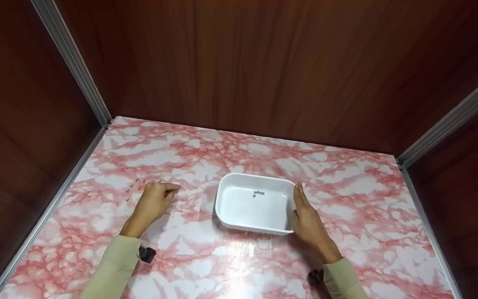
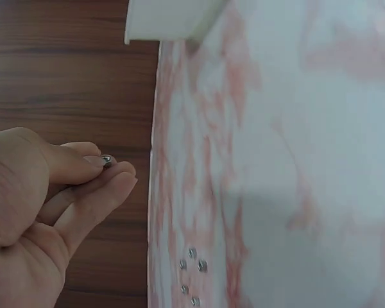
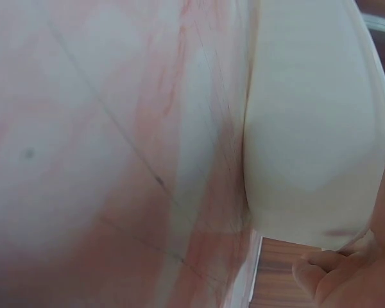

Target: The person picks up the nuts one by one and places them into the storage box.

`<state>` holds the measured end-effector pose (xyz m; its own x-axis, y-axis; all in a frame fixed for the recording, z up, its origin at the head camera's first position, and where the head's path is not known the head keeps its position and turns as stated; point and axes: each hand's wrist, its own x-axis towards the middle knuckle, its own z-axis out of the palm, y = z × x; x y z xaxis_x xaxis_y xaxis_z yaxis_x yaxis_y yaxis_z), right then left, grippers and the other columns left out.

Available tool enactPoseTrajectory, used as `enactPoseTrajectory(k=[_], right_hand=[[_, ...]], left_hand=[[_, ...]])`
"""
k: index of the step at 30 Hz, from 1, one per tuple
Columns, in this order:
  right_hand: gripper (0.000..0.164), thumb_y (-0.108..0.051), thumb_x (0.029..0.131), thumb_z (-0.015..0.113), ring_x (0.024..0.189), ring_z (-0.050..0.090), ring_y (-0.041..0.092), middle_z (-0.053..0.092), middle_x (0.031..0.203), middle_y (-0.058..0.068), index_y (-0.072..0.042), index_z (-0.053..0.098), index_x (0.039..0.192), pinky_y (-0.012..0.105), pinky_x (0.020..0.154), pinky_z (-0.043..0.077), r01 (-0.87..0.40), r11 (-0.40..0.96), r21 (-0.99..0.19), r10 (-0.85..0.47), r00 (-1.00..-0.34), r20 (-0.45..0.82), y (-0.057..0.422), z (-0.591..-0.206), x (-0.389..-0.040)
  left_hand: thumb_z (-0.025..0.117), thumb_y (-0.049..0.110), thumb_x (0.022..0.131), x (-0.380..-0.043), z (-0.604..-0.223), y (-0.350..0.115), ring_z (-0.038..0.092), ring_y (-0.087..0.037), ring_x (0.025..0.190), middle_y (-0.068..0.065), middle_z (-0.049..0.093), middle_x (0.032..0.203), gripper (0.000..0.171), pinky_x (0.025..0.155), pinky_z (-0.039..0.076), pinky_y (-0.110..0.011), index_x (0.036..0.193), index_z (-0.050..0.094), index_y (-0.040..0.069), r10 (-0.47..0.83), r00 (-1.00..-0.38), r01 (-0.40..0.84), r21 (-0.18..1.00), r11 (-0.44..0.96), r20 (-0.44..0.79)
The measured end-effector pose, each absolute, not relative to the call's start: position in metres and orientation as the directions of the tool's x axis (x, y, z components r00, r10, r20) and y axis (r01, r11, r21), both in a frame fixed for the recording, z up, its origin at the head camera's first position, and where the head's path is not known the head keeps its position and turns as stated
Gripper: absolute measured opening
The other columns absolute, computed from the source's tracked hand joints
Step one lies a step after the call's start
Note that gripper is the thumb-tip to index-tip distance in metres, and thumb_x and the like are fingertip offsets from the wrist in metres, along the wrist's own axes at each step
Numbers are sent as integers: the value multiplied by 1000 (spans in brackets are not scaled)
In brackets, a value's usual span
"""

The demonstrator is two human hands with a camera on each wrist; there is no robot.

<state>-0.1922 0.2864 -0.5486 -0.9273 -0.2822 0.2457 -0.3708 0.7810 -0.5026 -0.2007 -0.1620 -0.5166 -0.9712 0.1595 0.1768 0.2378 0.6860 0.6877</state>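
Left hand (image 2: 35, 205) pinching 1 metal piece (image 2: 107, 161), 5 similar pieces (image 2: 202, 265) on marbled tabletop (image 2: 333, 147), white container (image 2: 167, 20) at top

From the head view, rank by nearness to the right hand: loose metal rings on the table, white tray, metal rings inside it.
1. White tray, touching the right hand on its left side.
2. Metal rings inside the tray, left of that hand.
3. Loose metal rings, outside the tray, far left.

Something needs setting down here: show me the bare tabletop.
Bare: the strip between the white tray and the back wall; the stretch between the right hand and the right wall. Crowded: around the left hand, near small metal pieces.
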Motion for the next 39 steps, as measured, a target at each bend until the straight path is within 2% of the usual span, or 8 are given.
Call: enactPoseTrajectory(k=[3,7,10,14,21,26,31,39], right_hand=[[70,11,96,51,109,69,44,18,171,33,13,25,160,35,67,49,-376,788,-488,-284,-925,253,286,-549,-192],[70,11,95,51,100,69,41,19,170,34,14,25,160,33,63,47,-382,788,-483,-286,-921,262,287,-548,-192],[71,12,95,51,86,66,36,17,171,34,14,24,160,30,59,42,-382,782,-493,-287,-922,259,287,-548,-192],[71,12,95,50,82,65,33,17,170,35,14,23,160,28,59,41,-381,781,-494,-289,-923,254,287,-548,-191],[70,12,95,52,111,68,44,20,169,36,14,26,159,36,67,50,-392,785,-480,-289,-917,276,287,-550,-192],[70,11,95,53,94,69,41,20,170,35,14,26,159,34,63,48,-391,784,-483,-286,-917,278,287,-550,-192],[71,12,95,53,90,68,38,18,171,33,13,25,160,32,61,45,-385,788,-480,-280,-919,278,287,-551,-192],[70,11,95,53,125,64,45,20,170,34,13,26,160,46,80,57,-384,793,-472,-278,-919,280,287,-551,-192]], left_hand=[[64,4,102,-200,-514,-155,77,-26,88,-19,79,116,25,71,59,-32,123,78,5,146,-980,198,726,659,134],[67,7,102,-203,-511,-144,78,-29,104,-16,79,118,22,84,65,-42,120,80,9,140,-986,162,780,604,96],[70,8,100,-205,-509,-135,79,-28,103,-15,80,116,20,85,65,-40,115,82,10,147,-986,148,822,550,80],[71,7,99,-209,-506,-122,79,-27,103,-14,81,113,18,85,66,-34,112,82,9,144,-989,109,871,479,45],[69,2,98,-217,-497,-101,81,-27,98,-19,80,112,18,82,65,-24,112,80,-1,155,-987,20,942,334,-34],[70,1,97,-225,-488,-82,80,-22,97,-20,79,112,18,83,65,-25,112,80,-1,208,-974,-21,957,288,-84],[70,-2,96,-233,-483,-58,80,-20,95,-22,80,109,18,85,65,-26,111,79,-5,254,-963,-21,966,259,-89],[68,-3,97,-244,-478,-21,80,-24,96,-24,79,107,16,83,65,-26,107,81,-4,326,-943,33,961,276,-62]])
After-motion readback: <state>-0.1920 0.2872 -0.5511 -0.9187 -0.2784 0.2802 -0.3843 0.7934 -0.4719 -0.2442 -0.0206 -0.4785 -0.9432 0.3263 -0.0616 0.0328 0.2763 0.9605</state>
